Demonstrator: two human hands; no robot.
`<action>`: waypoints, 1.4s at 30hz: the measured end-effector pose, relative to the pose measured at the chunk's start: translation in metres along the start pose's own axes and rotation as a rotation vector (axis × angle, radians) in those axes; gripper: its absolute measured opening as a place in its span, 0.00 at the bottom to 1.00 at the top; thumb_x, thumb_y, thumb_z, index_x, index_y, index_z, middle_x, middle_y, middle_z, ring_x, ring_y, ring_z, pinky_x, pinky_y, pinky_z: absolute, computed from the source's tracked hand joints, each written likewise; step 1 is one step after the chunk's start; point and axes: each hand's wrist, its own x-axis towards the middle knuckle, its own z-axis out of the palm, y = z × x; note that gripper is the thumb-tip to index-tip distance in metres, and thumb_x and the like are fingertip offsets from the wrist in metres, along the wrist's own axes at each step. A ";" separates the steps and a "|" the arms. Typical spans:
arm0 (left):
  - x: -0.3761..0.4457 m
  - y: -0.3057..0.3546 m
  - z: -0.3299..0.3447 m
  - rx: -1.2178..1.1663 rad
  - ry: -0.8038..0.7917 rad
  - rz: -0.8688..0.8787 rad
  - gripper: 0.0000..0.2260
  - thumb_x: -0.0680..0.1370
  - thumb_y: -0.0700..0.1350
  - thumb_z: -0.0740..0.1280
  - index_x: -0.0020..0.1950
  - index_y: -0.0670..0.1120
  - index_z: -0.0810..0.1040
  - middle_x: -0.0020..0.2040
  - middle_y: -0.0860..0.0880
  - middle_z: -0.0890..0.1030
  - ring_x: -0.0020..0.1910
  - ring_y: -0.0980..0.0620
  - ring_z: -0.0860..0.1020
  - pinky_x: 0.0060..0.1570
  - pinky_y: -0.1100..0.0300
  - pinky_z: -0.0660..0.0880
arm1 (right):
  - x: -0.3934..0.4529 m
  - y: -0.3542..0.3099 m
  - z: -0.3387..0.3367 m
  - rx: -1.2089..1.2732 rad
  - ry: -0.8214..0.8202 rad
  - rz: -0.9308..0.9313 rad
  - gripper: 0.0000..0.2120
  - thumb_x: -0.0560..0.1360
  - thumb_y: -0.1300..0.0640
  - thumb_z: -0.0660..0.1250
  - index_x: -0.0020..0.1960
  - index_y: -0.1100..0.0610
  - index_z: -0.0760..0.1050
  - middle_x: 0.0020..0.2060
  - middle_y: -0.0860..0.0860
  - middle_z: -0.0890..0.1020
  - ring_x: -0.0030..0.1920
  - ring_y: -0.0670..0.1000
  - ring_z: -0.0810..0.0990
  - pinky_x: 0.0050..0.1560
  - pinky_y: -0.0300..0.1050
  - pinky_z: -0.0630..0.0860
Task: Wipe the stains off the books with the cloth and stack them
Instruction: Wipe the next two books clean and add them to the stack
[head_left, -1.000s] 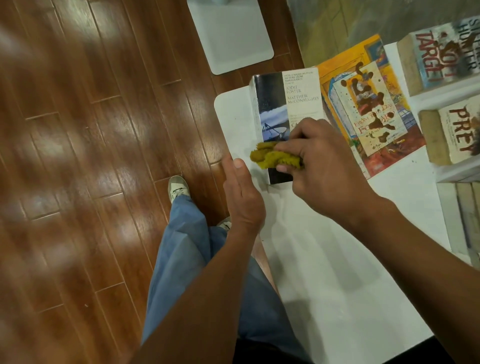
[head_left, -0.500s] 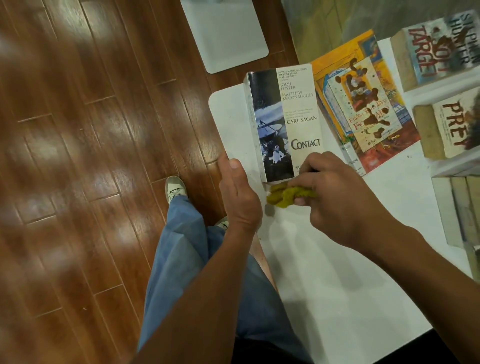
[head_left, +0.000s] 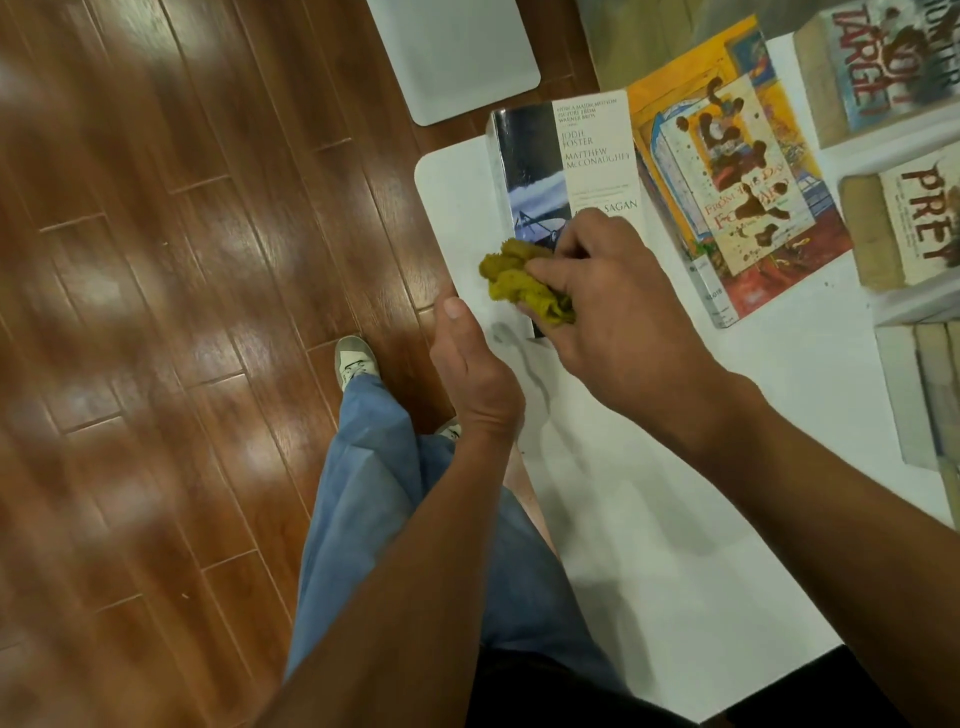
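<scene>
A person is standing by a white table (head_left: 649, 519), with blue trousers (head_left: 395, 519) and a pale shoe (head_left: 356, 361) showing over the brown wood floor (head_left: 156, 312). The left hand (head_left: 475, 376) is resting at the table's edge, its fingers straight and pressed together, thumb up, holding nothing. Just past it, the right hand (head_left: 618, 322) is pinching a bunched yellow cloth (head_left: 519, 283) with curled fingers and pressing it on the near end of a grey and white book (head_left: 571, 161) lying flat on the table. Beside that book, a bright yellow book (head_left: 727, 197) is lying with dark brown stains on its cover. Farther right, two thick books, one saying PREY (head_left: 914, 223) and one saying TARGET (head_left: 878, 67), are sitting with red letters showing.
</scene>
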 end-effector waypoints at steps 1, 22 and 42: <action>-0.001 -0.003 -0.001 -0.002 -0.002 -0.015 0.27 0.80 0.61 0.54 0.58 0.39 0.77 0.50 0.38 0.81 0.51 0.39 0.79 0.57 0.38 0.76 | -0.007 -0.001 0.000 -0.013 -0.005 -0.011 0.09 0.73 0.61 0.76 0.51 0.64 0.82 0.44 0.55 0.72 0.47 0.53 0.70 0.42 0.52 0.75; 0.000 0.018 0.005 0.568 -0.097 -0.067 0.38 0.68 0.74 0.62 0.69 0.52 0.68 0.56 0.60 0.78 0.53 0.59 0.78 0.50 0.66 0.73 | -0.045 0.039 -0.070 0.228 0.104 0.384 0.19 0.72 0.61 0.76 0.63 0.53 0.81 0.51 0.45 0.76 0.49 0.42 0.73 0.50 0.19 0.63; -0.001 0.019 0.021 0.532 0.106 -0.071 0.16 0.74 0.62 0.73 0.53 0.56 0.73 0.45 0.61 0.80 0.44 0.67 0.78 0.47 0.63 0.76 | 0.103 0.068 -0.023 0.138 0.262 -0.177 0.14 0.68 0.61 0.74 0.54 0.59 0.85 0.47 0.57 0.81 0.48 0.60 0.79 0.45 0.52 0.77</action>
